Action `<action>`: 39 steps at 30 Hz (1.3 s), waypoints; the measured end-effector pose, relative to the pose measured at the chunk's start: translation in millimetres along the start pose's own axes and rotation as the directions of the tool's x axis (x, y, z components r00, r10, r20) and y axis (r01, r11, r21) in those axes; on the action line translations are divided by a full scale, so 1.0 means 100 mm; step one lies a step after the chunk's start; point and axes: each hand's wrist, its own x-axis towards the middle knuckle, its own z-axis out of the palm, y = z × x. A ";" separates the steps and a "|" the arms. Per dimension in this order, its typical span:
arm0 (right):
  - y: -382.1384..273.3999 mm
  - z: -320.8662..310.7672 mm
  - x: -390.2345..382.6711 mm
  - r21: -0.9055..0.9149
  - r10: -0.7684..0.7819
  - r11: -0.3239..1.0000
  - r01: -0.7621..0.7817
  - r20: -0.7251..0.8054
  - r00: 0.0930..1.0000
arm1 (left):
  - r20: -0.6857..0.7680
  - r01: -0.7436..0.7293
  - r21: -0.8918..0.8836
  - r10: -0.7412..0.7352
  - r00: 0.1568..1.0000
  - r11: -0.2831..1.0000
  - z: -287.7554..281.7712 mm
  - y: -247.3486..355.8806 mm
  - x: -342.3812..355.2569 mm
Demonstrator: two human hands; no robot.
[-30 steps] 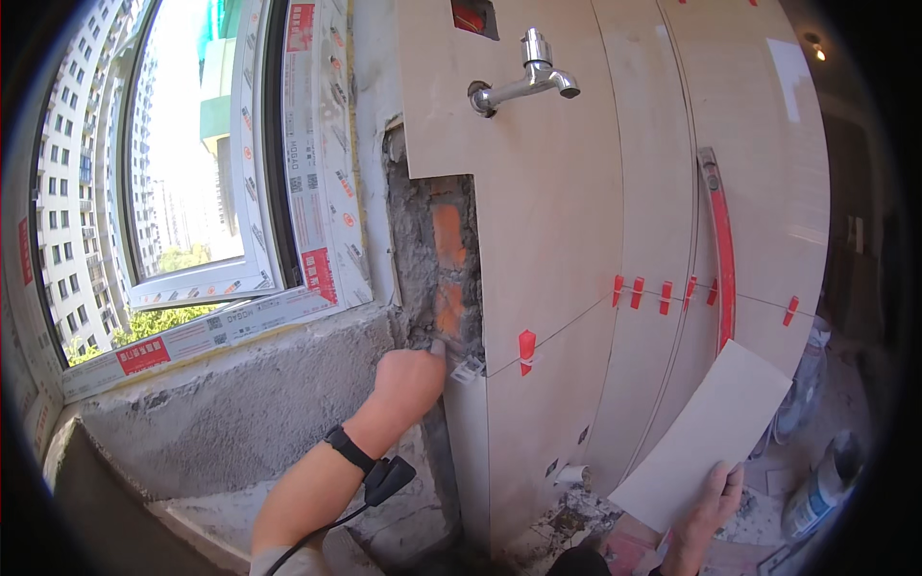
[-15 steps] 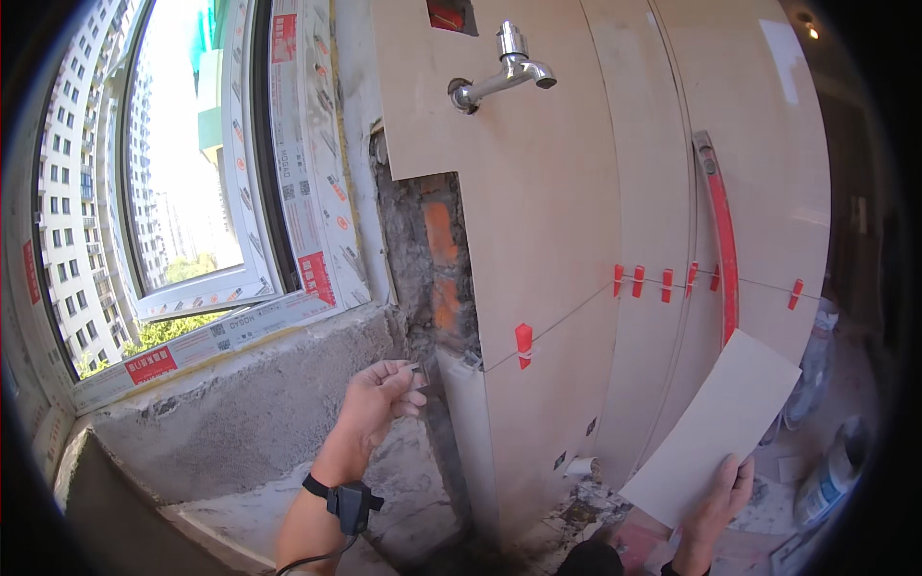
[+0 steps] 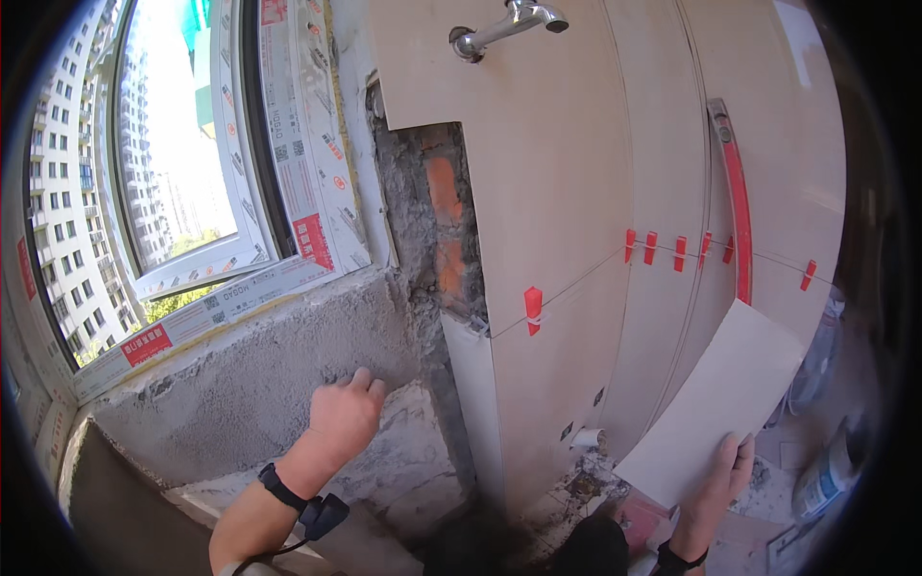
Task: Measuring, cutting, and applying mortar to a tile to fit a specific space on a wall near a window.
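Note:
A rectangular cut wall tile [image 3: 720, 398], pale and plain, slants at the lower right. My right hand [image 3: 715, 485] grips it by its lower edge. My left hand [image 3: 346, 415], fingers curled in, is over the rough grey ledge wall [image 3: 269, 374] below the window. Whatever it may hold is hidden from view. To the right of that hand runs a bare strip of cement and orange brick [image 3: 444, 221], with a narrow tile piece [image 3: 471, 394] set beneath it, beside the large beige wall tiles [image 3: 547, 173].
A chrome tap [image 3: 509, 27] juts from the tiled wall. Red wedge clips [image 3: 534, 309] hang along a string across the tiles. A red spirit level [image 3: 735, 202] leans there. A white pipe stub [image 3: 588, 439] and a bucket [image 3: 824, 485] are low on the right.
My view has tipped downward, so the tap and wall sit higher. My left hand has drawn back left, away from the bare strip; the small piece at its fingertips no longer shows.

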 end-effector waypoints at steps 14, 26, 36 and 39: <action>0.14 -0.02 0.07 0.006 -0.083 0.997 0.083 0.013 0.996 | -0.433 -0.095 -0.695 -0.309 0.847 0.712 0.45 0.44 0.94; 0.17 -0.12 0.16 -0.092 -0.125 0.988 0.127 0.022 0.992 | -0.487 -0.267 -0.374 0.057 0.872 0.888 0.47 0.40 1.05; 0.12 -0.07 0.12 -0.061 -0.128 0.990 0.127 -0.002 0.992 | -0.389 -0.257 -0.351 0.110 0.915 0.900 0.48 0.31 1.05; 0.16 -0.13 0.12 -0.083 -0.136 0.987 0.136 0.003 0.991 | -0.375 -0.369 -0.265 0.257 0.891 0.891 0.48 0.22 1.07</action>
